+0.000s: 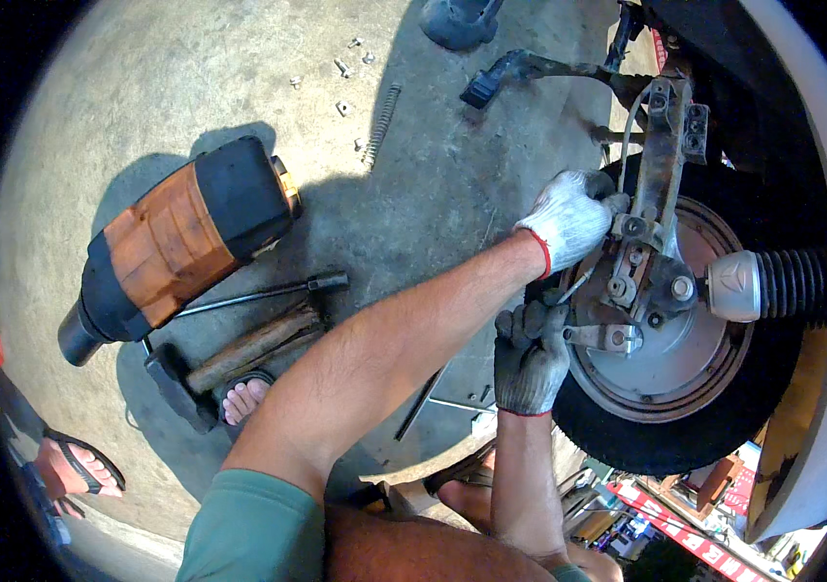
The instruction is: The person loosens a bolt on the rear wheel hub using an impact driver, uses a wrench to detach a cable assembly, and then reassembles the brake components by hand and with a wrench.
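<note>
The wheel (665,376), with its black tyre, stands at the right of the view, a metal arm (664,145) running down to its hub. A short lever (607,338) sits in front of the wheel, pointing toward the right hand (533,357). That gloved hand is curled, with a thin rod (578,285) held at its fingertips. The left hand (573,218), also gloved, lies against the metal arm; its fingertips are partly hidden, so whether it grips anything cannot be told. A black ribbed rubber sleeve (794,281) is right of the hub. On the concrete floor (476,165), well apart to the left, lie a spring (382,126), a black-and-orange case (169,238) and a wooden-handled hammer (253,356).
</note>
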`<state>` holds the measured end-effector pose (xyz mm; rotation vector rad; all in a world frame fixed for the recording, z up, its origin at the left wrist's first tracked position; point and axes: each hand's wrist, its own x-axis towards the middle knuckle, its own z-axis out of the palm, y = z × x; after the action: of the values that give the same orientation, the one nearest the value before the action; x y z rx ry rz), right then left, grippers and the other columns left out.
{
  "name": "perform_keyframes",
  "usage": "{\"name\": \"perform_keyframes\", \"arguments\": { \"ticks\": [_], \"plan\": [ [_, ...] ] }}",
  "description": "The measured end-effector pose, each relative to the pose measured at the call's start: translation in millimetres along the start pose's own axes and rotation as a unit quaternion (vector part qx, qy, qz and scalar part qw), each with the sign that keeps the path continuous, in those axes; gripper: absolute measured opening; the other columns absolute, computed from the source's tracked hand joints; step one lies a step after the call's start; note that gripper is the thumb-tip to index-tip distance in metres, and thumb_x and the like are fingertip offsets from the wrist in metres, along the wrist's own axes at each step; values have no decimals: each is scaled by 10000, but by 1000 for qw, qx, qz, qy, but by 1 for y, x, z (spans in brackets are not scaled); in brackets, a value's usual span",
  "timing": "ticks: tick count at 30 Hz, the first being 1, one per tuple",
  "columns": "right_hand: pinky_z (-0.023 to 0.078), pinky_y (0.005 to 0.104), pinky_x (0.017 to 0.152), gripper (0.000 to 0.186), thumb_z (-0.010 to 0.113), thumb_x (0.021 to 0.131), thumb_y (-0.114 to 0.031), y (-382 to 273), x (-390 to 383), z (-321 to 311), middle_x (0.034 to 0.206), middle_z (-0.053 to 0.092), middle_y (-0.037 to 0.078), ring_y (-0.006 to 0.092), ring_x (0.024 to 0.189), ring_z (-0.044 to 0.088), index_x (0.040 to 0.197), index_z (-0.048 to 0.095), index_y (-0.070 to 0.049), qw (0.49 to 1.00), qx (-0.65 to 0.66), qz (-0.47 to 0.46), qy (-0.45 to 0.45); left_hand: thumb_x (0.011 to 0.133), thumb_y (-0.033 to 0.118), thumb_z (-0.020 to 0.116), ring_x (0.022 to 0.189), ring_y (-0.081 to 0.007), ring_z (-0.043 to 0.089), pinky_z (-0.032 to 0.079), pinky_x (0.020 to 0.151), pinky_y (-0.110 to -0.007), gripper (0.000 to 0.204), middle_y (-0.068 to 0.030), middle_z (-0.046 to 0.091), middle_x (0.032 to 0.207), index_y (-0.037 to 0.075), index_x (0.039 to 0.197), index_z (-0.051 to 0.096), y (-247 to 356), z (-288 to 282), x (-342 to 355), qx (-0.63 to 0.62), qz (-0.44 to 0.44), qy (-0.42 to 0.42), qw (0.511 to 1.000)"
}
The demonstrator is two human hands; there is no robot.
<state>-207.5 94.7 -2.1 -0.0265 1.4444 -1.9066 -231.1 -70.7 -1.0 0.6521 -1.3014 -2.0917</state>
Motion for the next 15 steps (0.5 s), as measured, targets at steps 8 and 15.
{"name": "perform_keyframes", "arguments": {
  "ticks": [8, 15],
  "plan": [
    [397, 307, 598, 227, 565, 943, -274, -1, 1, -7, 625, 488, -5, 140, 579, 452, 1022, 559, -61, 998, -49, -35, -2, 881, 253, 588, 808, -268, 653, 496, 749, -381, 315, -193, 690, 908, -11, 1038, 658, 2, -5, 6, 25, -19, -31, 999],
    [352, 291, 608, 206, 541, 953, -296, 0, 0, -8, 631, 428, -31, 121, 600, 406, 1009, 559, -99, 994, -102, -47, 7, 861, 203, 606, 724, -221, 615, 482, 685, -383, 251, -147, 688, 827, 15, 1008, 682, 1, -6, 13, 20, -44, -99, 994]
  ]
}}
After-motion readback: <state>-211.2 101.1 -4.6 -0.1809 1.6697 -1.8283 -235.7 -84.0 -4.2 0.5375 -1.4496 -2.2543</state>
